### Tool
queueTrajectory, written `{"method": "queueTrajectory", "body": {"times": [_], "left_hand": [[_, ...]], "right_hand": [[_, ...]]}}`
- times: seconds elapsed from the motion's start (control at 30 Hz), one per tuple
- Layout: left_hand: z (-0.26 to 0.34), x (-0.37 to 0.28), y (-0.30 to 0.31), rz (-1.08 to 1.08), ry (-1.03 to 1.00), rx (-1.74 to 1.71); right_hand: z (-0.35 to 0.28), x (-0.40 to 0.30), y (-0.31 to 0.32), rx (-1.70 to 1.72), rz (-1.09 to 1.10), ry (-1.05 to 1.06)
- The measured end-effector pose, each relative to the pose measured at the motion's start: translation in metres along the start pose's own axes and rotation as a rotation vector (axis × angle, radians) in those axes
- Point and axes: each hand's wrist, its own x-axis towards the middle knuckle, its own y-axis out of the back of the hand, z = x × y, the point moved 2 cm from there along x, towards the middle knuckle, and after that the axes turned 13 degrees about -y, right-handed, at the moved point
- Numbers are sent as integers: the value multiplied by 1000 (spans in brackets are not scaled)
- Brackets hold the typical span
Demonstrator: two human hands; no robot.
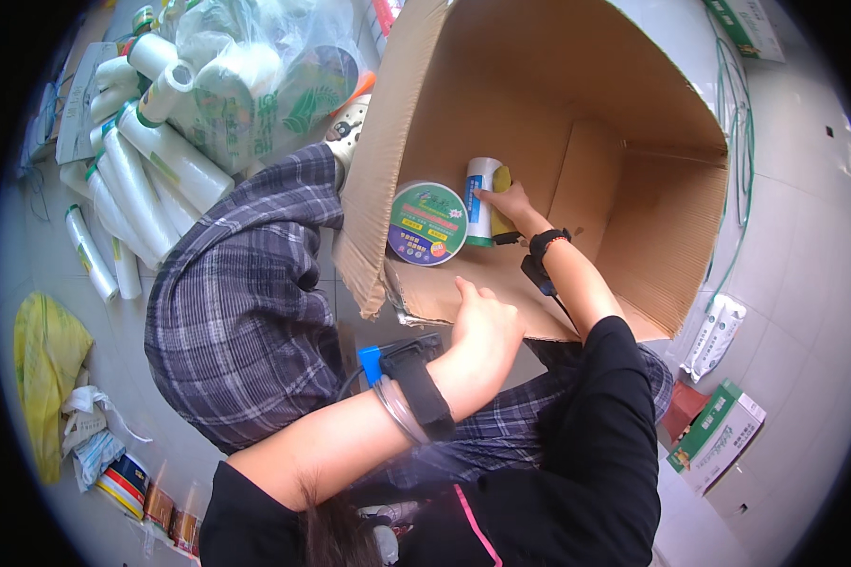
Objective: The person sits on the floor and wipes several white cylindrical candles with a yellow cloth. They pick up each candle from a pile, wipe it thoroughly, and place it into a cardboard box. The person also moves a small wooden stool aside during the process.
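A large cardboard box (503,92) lies before me with its open side towards me. Inside it, my right hand (512,204) grips a small white roll (479,212) with a blue label and a green end. An olive-yellow item (502,181) sits between that roll and my palm. Left of the roll stands a round tub or disc (427,224) with a green and purple printed face. My left hand (488,315) is at the box's near edge, fingers partly curled and partly hidden; whether it grips the cardboard is unclear.
Many plastic-wrapped rolls (131,191) and a bulging clear plastic bag (248,78) lie at left. A yellow bag (49,375) is on the tiled floor (787,248). To the right are a white packet (715,337), a green-white carton (720,432) and a looped green cord (744,163).
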Motion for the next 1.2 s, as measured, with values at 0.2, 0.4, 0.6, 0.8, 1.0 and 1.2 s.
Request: {"method": "queueTrajectory", "body": {"times": [0.2, 0.4, 0.6, 0.8, 1.0, 1.2], "left_hand": [[7, 4, 0, -26, 63, 31], [8, 5, -1, -41, 66, 47], [8, 3, 2, -32, 46, 73], [9, -4, 7, 13, 9, 145], [6, -10, 7, 132, -95, 263], [-4, -14, -4, 256, -164, 382]], "right_hand": [[29, 4, -17, 147, -257, 47], [36, 12, -22, 176, -276, 109], [18, 10, -4, 44, -225, 41], [-33, -44, 42, 217, -212, 88], [-81, -143, 142, 789, -244, 309], [-45, -299, 171, 819, -158, 550]]}}
